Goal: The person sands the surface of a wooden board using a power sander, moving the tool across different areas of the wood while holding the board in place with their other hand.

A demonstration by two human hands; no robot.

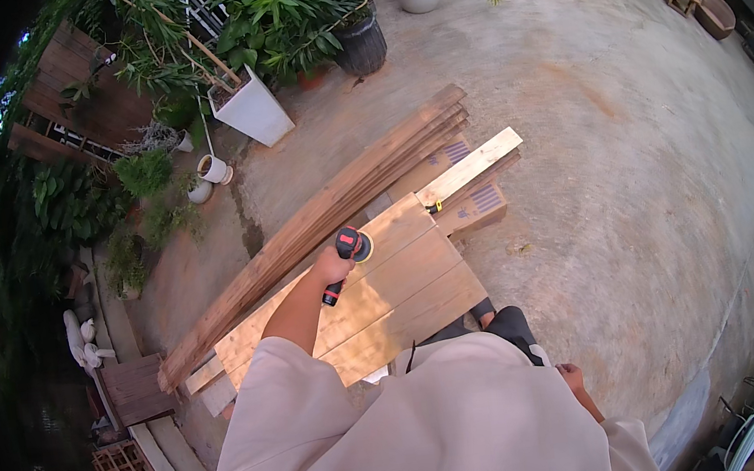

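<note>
Concrete floor (618, 206) spreads below. Near, at right, the right hand (571, 377) hangs half curled; I cannot tell if it holds something. Farther, at left, the left hand (334, 265) is wrapped around a red-and-black sander (347, 240), at the wooden panel's (408, 293) far side. Beyond lie long brown boards (301, 232), then potted plants (285, 21).

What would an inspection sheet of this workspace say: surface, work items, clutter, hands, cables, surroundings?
Surface: light wooden panel of joined boards, patchily sunlit, above a concrete floor.
Work items: black-and-red power tool with a round pad, over the panel.
Clutter: stacked brown boards alongside; pale timber and cardboard by the panel's right end; small yellow-and-black item at its corner.
Hands: left hand grips the tool; right hand is low at the person's side, grasp unclear.
Cables: nothing seen at the tool.
Surroundings: potted plants, including a white tapered planter.
</note>
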